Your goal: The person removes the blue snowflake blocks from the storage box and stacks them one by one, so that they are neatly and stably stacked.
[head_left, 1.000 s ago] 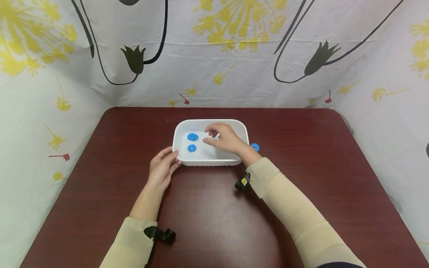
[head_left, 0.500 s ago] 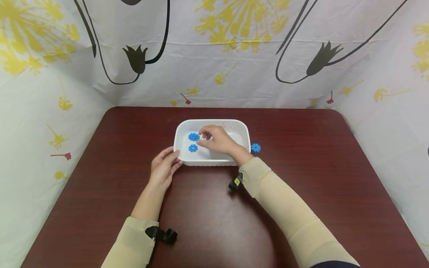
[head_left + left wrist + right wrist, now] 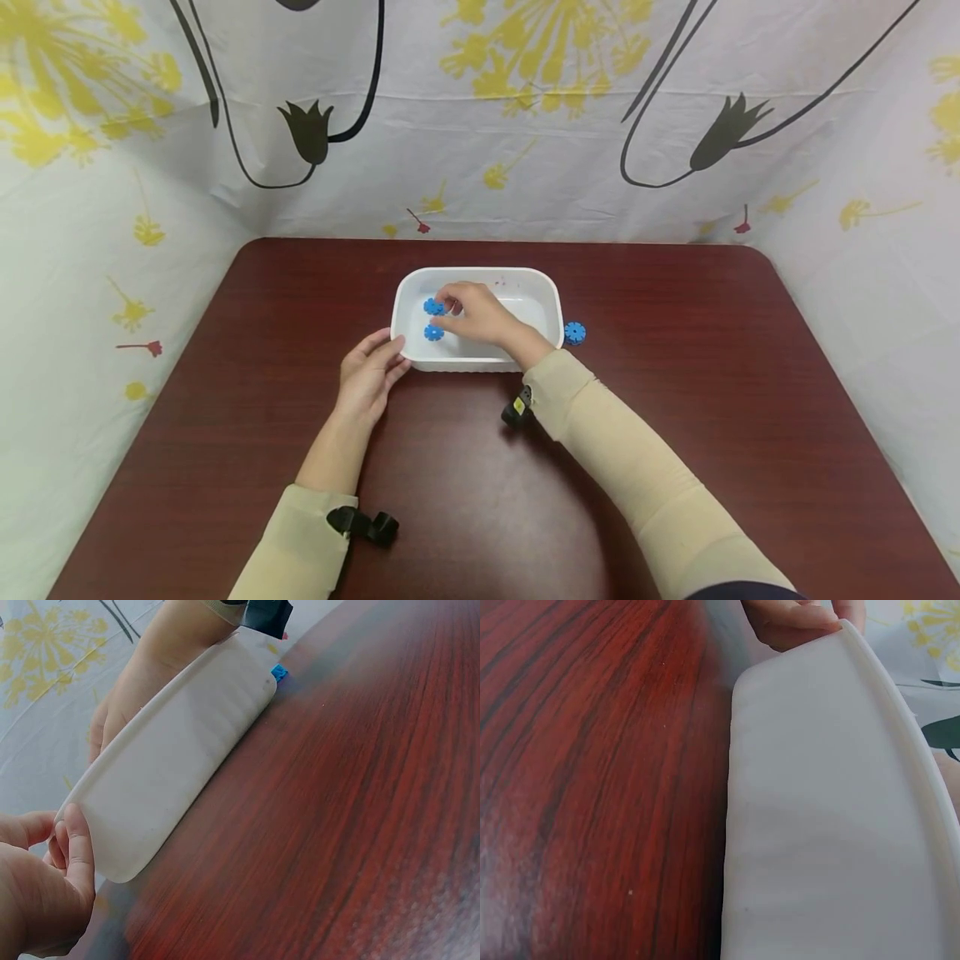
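Note:
A white rectangular plastic tray [image 3: 420,365] stands on the dark red table. My left hand [image 3: 365,380] pinches its near left corner, thumb over the rim and fingers outside, as the left wrist view also shows. Inside, toward the left end, lie blue notched plastic discs: an upper cluster [image 3: 431,306] and a lower disc [image 3: 433,332]. My right hand [image 3: 480,317] reaches into the tray from the right. Its thumb and forefinger are apart, close to the discs, and the fingertips partly cover the upper cluster. Whether they touch it I cannot tell.
Another blue notched disc [image 3: 574,333] lies on the table [image 3: 675,375] against the tray's right side. A patterned white cloth [image 3: 480,192] hangs behind the table and along both sides.
My right hand has moved left inside the tray, up to the blue discs. The disc outside on the right now shows fully. My left hand keeps its hold on the tray's corner.

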Available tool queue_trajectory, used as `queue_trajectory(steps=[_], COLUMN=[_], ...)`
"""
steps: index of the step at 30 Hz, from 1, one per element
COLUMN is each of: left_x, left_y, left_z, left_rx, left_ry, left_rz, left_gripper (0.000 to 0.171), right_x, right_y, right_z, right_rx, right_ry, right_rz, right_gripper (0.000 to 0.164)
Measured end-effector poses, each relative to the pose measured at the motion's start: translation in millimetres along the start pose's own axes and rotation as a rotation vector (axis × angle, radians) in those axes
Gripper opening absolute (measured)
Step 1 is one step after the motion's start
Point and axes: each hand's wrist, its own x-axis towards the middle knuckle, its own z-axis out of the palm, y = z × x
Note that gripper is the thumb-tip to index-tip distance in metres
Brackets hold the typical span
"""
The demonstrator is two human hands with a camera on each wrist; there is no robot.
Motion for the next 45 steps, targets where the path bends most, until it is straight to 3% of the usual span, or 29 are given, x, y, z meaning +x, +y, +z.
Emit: queue_trajectory(steps=[17, 34, 45], left_x=[-0.1, 0.7, 0.2], left_y=[-0.6, -1.0, -3.8], left_z=[1.7, -2.4, -3.1], left_rx=[-0.022, -0.004, -0.016], left_ry=[-0.034, -0.025, -0.045], left_rz=[0.018, 0.011, 0.046], left_gripper=[0.035, 0.043, 0.033], right_x=[7, 10, 6], right_y=[-3, 2, 6], right_z=[8, 14, 12], right_rx=[-0.119, -0.111, -0.105], right_ry=[-0.132, -0.221, -0.155], right_rz=[0.093, 0.107, 0.158], right_gripper=[0.033, 0.027, 0.029])
